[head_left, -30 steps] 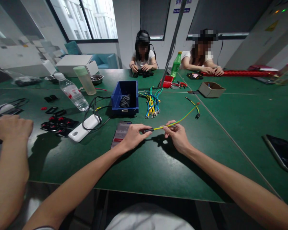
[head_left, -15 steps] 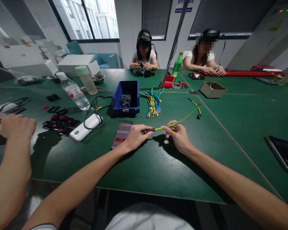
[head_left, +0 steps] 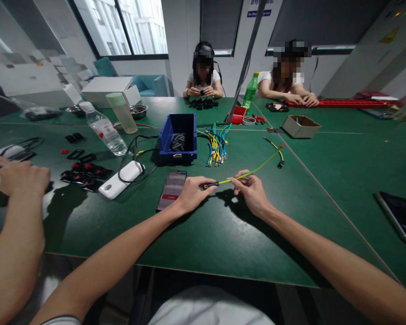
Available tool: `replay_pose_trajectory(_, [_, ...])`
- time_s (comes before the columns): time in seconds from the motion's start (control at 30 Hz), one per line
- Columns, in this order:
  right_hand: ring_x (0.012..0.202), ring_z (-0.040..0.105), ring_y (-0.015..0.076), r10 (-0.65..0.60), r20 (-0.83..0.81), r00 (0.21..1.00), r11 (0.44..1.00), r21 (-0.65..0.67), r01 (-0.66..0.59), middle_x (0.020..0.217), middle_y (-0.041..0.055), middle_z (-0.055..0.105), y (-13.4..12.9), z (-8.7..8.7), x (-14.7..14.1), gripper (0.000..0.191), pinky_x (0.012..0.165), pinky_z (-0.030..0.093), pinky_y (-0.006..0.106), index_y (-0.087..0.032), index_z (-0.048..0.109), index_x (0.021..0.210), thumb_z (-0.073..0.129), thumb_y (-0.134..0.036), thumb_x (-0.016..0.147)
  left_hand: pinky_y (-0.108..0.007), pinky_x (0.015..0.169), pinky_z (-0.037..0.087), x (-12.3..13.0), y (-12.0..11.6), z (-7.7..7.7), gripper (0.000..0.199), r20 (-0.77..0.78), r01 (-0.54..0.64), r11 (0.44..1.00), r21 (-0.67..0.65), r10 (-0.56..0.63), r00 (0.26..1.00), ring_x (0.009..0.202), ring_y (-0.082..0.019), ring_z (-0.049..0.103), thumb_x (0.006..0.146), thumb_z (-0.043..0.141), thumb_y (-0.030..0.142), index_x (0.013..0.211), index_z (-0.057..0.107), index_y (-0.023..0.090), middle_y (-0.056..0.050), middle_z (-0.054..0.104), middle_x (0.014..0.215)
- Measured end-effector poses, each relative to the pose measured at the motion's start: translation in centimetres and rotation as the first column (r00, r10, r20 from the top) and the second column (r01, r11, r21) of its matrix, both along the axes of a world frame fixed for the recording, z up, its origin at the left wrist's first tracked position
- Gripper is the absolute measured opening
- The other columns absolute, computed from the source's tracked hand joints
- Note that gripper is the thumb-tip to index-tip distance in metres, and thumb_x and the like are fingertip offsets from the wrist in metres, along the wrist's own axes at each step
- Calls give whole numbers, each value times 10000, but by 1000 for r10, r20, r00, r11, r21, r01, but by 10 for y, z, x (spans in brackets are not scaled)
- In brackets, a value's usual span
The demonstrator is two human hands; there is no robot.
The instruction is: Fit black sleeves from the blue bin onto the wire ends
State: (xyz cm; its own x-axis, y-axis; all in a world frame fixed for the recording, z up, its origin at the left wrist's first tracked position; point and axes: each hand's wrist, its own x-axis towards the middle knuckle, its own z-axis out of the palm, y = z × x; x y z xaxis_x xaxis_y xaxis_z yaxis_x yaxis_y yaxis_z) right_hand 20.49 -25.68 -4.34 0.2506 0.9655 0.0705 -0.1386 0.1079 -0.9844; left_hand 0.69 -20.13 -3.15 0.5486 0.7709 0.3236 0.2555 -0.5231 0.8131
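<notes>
Above the green table (head_left: 243, 243), a yellow-green wire (head_left: 260, 168) stretches between my two hands. My left hand (head_left: 193, 193) is closed, thumb and fingers pinching the black sleeve (head_left: 211, 184) at the wire's left end. A ring terminal seems to show at the sleeve's tip. My right hand (head_left: 251, 189) pinches the wire farther along, and its free end rises to the upper right. A lit phone (head_left: 170, 192) lies partly behind my left hand. Beyond my hands is a bundle of blue, yellow and green wires (head_left: 217, 146) with ring terminals.
A blue bin (head_left: 178, 155) holds black sleeves. Left of it are a white power bank (head_left: 122, 179) with a black cable, a water bottle (head_left: 105, 131) and black-red parts (head_left: 86, 174). A co-worker's hand (head_left: 20, 178) rests at far left. Two people sit opposite.
My hands and the wire have hardly moved. The co-worker's hand at far left and the hands of the person opposite have shifted slightly.
</notes>
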Motion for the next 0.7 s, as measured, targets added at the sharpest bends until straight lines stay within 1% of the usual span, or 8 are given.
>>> replay_pose_trajectory(0.23, [451, 530, 90, -9, 20, 1000, 1000, -4, 9, 725, -4, 675, 1, -3, 1, 357, 438, 410, 218, -209, 531, 860, 772, -402, 680, -276, 714, 515, 3, -1, -4, 236, 11, -32, 998, -51, 33, 999, 790, -179, 674, 795, 671, 307, 977, 736, 171, -75, 741, 925])
replay_pose_trajectory(0.33, [454, 533, 82, -14, 6, 1000, 1000, 2, 14, 731, -10, 670, 1, -2, 1, 364, 445, 409, 211, -209, 530, 866, 775, -398, 675, -273, 701, 516, 3, -1, -4, 259, 15, -26, 995, -92, 28, 1000, 793, -180, 672, 794, 670, 319, 995, 732, 167, -80, 739, 939])
replay_pose_trajectory(0.53, [456, 534, 68, -11, -39, 999, 1000, -5, 11, 751, -22, 657, 1, -3, 1, 363, 441, 392, 193, -210, 516, 881, 767, -383, 685, -298, 783, 530, 3, -1, -5, 315, 39, 61, 980, -190, -54, 998, 886, -193, 671, 824, 634, 317, 1085, 700, 156, -97, 721, 1027])
replay_pose_trajectory(0.7, [461, 541, 73, -25, -70, 997, 1000, -20, 24, 788, -19, 657, 2, -5, 4, 431, 448, 410, 203, -215, 539, 987, 772, -389, 669, -321, 850, 525, 1, -2, -1, 322, 84, 134, 963, -234, -117, 990, 967, -201, 661, 837, 588, 232, 1136, 672, 147, -106, 689, 1119])
